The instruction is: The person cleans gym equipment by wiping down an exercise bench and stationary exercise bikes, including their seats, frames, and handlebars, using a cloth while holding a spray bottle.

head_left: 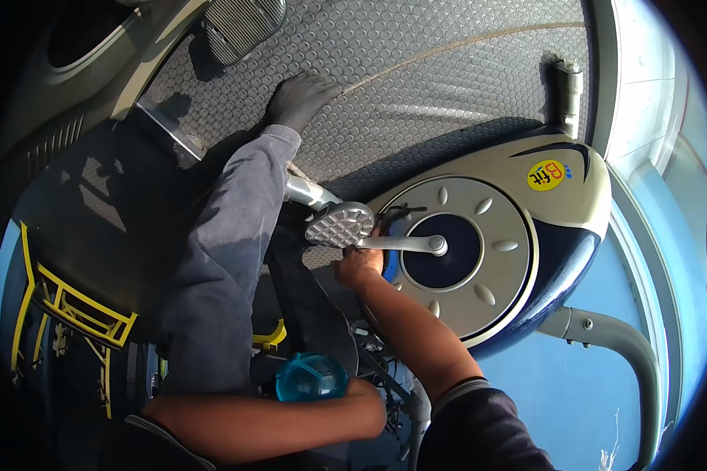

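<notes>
My right hand (360,268) reaches in behind the crank arm (404,244) of an exercise machine, just below its ribbed grey pedal (340,224). Beside the fingers, against the round grey disc (504,246), shows a bright blue cloth-like piece (390,267); the crank hides most of the fingers. My left hand (368,404) is bent inward low in the view, against a translucent teal bottle (311,377) with a rounded end. Its fingers curl out of sight behind the bottle.
A studded grey floor plate (448,78) lies ahead, with a dark-covered foot (300,100) on it. Around me are a second pedal (243,27), a grey post (569,98), a curved grey tube (617,345) and a yellow metal frame (78,302).
</notes>
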`<state>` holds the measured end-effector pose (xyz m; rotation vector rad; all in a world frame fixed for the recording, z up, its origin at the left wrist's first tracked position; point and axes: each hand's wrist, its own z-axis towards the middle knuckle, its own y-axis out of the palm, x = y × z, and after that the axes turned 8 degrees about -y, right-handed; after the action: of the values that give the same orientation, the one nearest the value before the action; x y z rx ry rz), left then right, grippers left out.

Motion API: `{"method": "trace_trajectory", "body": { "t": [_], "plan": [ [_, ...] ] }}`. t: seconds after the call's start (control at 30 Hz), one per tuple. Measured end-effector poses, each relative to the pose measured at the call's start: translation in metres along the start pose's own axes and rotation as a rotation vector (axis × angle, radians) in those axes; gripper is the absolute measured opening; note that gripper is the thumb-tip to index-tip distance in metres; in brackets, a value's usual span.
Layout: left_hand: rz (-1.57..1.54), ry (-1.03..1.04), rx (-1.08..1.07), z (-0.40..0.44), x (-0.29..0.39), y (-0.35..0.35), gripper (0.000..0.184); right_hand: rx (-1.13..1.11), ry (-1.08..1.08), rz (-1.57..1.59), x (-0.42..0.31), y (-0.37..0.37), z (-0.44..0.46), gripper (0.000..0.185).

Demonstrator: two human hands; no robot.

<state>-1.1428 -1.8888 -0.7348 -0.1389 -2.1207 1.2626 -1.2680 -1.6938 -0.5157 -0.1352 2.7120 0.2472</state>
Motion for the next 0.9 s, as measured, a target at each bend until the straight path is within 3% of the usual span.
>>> {"method": "trace_trajectory", "body": {
  "t": [0.07, 0.13, 0.23, 0.3, 0.4, 0.47, 0.5, 0.57, 0.63, 0.67, 0.73, 0.8, 0.83, 0.9],
  "plan": [
    [0.013, -0.010, -0.044, 0.000, -0.004, 0.007, 0.031, 0.066, 0.213, -0.017, -0.009, 0.022, 0.020, 0.070],
    [0.022, -0.009, -0.056, -0.001, -0.004, 0.009, 0.031, -0.227, -0.103, -0.117, -0.034, -0.009, -0.038, 0.069],
    [0.030, -0.002, -0.057, -0.002, -0.002, 0.006, 0.031, -0.105, -0.075, -0.073, -0.045, 0.020, -0.069, 0.075],
    [0.026, 0.002, -0.062, -0.002, 0.002, 0.000, 0.031, 0.076, 0.050, 0.074, -0.013, 0.013, -0.100, 0.073],
    [0.025, 0.021, -0.078, 0.002, 0.011, -0.009, 0.031, 0.021, 0.081, 0.087, 0.038, -0.027, -0.172, 0.066],
    [0.035, 0.021, -0.086, 0.002, 0.014, -0.019, 0.031, 0.188, 0.061, 0.086, 0.083, -0.035, -0.200, 0.058],
    [0.040, 0.018, -0.084, 0.002, 0.016, -0.023, 0.031, 0.121, 0.112, 0.144, 0.096, -0.050, -0.204, 0.052],
    [0.049, 0.012, -0.069, 0.004, 0.014, -0.025, 0.031, 0.192, 0.289, 0.068, 0.127, -0.074, -0.188, 0.039],
    [0.040, 0.003, -0.031, 0.000, 0.003, -0.012, 0.030, 0.296, 0.472, 0.020, 0.167, -0.094, -0.157, 0.040],
    [0.031, 0.005, -0.012, -0.001, -0.005, -0.002, 0.029, 0.390, 0.372, -0.066, 0.192, -0.080, -0.136, 0.042],
    [-0.033, 0.032, 0.071, 0.002, -0.013, 0.022, 0.024, 0.177, 0.146, -0.005, 0.205, -0.089, -0.088, 0.045],
    [0.001, 0.006, -0.012, 0.000, -0.002, -0.002, 0.026, -0.035, -0.102, -0.017, 0.191, -0.083, -0.028, 0.048],
    [-0.012, 0.004, 0.020, 0.001, -0.003, 0.001, 0.026, -0.084, -0.215, 0.011, 0.197, -0.051, 0.023, 0.048],
    [0.007, 0.018, 0.015, -0.001, -0.003, 0.002, 0.027, -0.222, -0.161, 0.200, 0.156, -0.059, 0.046, 0.051]
  ]
}}
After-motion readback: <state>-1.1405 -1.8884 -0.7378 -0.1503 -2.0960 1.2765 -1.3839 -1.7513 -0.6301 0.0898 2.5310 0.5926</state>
